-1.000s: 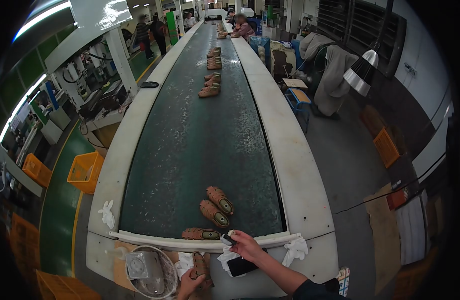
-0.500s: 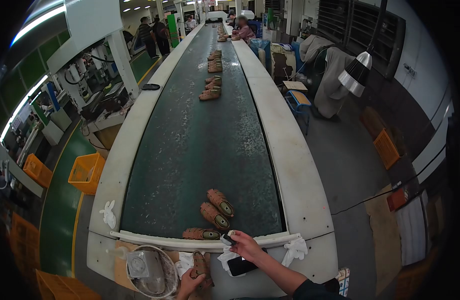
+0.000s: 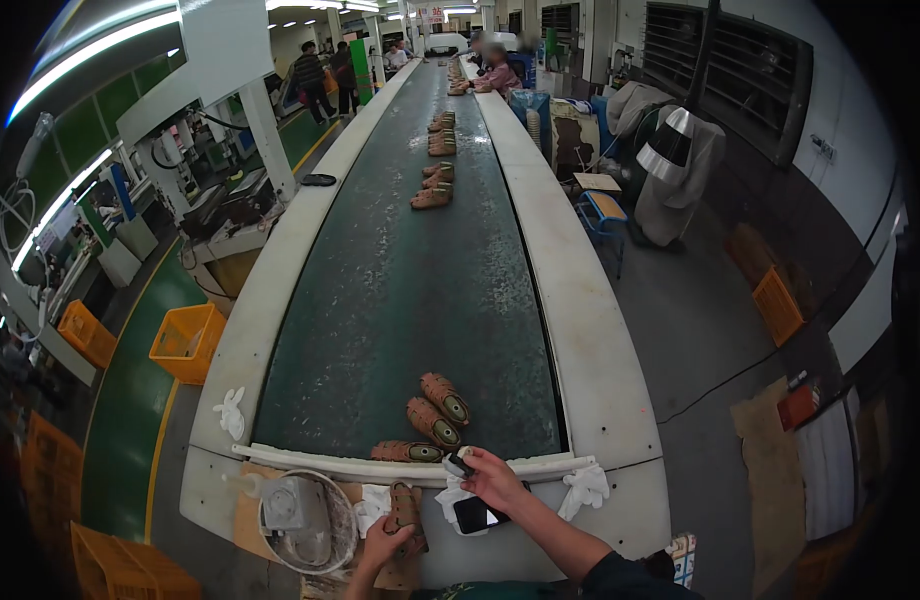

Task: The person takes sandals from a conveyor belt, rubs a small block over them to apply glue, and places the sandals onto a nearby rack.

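While in left hand (image 3: 386,543), shoe (image 3: 406,517) lengthwise forward.

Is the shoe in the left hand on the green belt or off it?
Off. The left hand holds the shoe nearer than the white strip; the green belt lies beyond.

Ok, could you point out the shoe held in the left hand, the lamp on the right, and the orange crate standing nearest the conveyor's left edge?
Held shoe (image 3: 407,510): head view, middle of its brown body.
Lamp (image 3: 667,146): head view, its shade.
Orange crate (image 3: 174,367): head view, its near wall.
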A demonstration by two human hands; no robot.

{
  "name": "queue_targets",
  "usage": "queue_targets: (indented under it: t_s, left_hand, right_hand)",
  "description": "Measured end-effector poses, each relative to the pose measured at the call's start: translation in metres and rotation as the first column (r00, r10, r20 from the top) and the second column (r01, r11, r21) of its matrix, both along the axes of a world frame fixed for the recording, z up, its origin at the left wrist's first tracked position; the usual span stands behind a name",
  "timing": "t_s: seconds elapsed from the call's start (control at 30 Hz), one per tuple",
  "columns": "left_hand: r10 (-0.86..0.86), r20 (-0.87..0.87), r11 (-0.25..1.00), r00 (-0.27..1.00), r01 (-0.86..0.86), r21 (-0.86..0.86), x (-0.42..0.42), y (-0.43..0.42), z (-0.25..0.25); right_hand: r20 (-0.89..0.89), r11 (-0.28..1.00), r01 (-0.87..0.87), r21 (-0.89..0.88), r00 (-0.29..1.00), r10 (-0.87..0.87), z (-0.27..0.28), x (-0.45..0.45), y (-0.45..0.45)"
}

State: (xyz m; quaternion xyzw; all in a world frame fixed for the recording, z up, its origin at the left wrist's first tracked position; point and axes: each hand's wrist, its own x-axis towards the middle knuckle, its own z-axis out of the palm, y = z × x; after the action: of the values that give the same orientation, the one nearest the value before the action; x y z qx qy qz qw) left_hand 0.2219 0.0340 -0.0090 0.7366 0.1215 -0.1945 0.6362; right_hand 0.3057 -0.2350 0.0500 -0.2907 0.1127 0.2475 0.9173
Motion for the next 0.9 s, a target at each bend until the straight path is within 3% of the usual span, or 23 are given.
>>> queue_targets:
  t_s: [0.07, 0.13, 0.17, 0.23, 0.27, 0.33, 0.47, 0.57, 0.63, 0.67, 0.73, 0.77, 0.83, 0.87, 0.9]
  left_hand:
    - [0.041, -0.002, 0.999, 0.999, -0.041, -0.029, -0.002, -0.005, 0.003]
    - [-0.043, 0.069, 0.975, 0.997, 0.027, 0.22, 0.004, -0.01, -0.004]
    - [-0.034, 0.061, 0.975, 0.998, 0.02, 0.221, 0.001, -0.012, 0.001]
    - [-0.144, -0.005, 0.789, 0.99, 0.118, 0.604, 0.007, -0.033, 0.04]
    - [-0.139, -0.013, 0.788, 0.99, 0.118, 0.604, 0.006, -0.038, 0.047]
    - [-0.186, -0.07, 0.635, 0.98, 0.174, 0.753, 0.005, -0.046, 0.056]
    - [-0.246, -0.115, 0.573, 0.962, 0.24, 0.784, 0.007, -0.048, 0.072]
    - [-0.338, -0.175, 0.654, 0.925, 0.365, 0.663, 0.02, -0.049, 0.098]
    - [-0.208, 0.313, 0.872, 0.927, 0.031, 0.489, 0.037, -0.053, 0.124]
    - [-0.228, 0.479, 0.886, 0.848, -0.024, 0.464, 0.047, -0.056, 0.151]
    - [-0.257, 0.782, 0.917, 0.568, -0.111, 0.382, 0.058, -0.076, 0.265]
    - [-0.256, 0.891, 0.935, 0.374, -0.14, 0.327, 0.058, -0.083, 0.307]
    - [-0.213, 0.959, 0.962, -0.185, -0.213, 0.173, 0.067, -0.101, 0.366]
    - [-0.211, 0.96, 0.964, -0.186, -0.205, 0.172, 0.084, -0.108, 0.377]
    - [-0.325, 0.915, 0.92, -0.237, -0.303, 0.248, 0.101, -0.116, 0.388]
  right_hand:
    - [0.001, 1.0, 0.016, -0.008, 1.0, -0.016, 0.006, -0.004, 0.001]
    - [0.01, 1.0, 0.007, -0.004, 1.0, -0.007, 0.009, -0.004, -0.001]
    - [0.018, 1.0, 0.005, 0.001, 1.0, -0.005, 0.01, -0.005, -0.001]
    - [0.014, 1.0, 0.008, 0.01, 1.0, -0.008, 0.011, -0.008, -0.003]
    - [0.027, 1.0, 0.006, 0.015, 1.0, -0.007, 0.011, -0.009, -0.004]
    - [0.04, 1.0, 0.002, 0.021, 0.999, -0.003, 0.016, -0.012, -0.005]
    - [0.034, 0.999, -0.025, 0.042, 0.999, 0.023, 0.015, -0.014, -0.012]
    - [0.065, 0.998, -0.012, 0.057, 0.998, 0.008, 0.018, -0.013, -0.022]
    - [0.044, 0.997, 0.074, 0.027, 0.996, -0.075, 0.028, -0.012, -0.033]
    - [0.055, 0.996, 0.081, 0.031, 0.995, -0.083, 0.028, -0.011, -0.039]
    - [0.053, 0.989, 0.145, 0.025, 0.988, -0.146, 0.022, -0.011, -0.052]
    - [0.042, 0.988, 0.155, 0.005, 0.987, -0.155, 0.028, -0.012, -0.056]
    - [0.04, 0.983, 0.181, 0.012, 0.983, -0.181, 0.025, -0.009, -0.064]
    - [0.022, 0.982, 0.19, 0.013, 0.981, -0.19, 0.021, -0.012, -0.067]
    - [0.027, 0.98, 0.2, 0.011, 0.979, -0.2, 0.019, -0.011, -0.069]
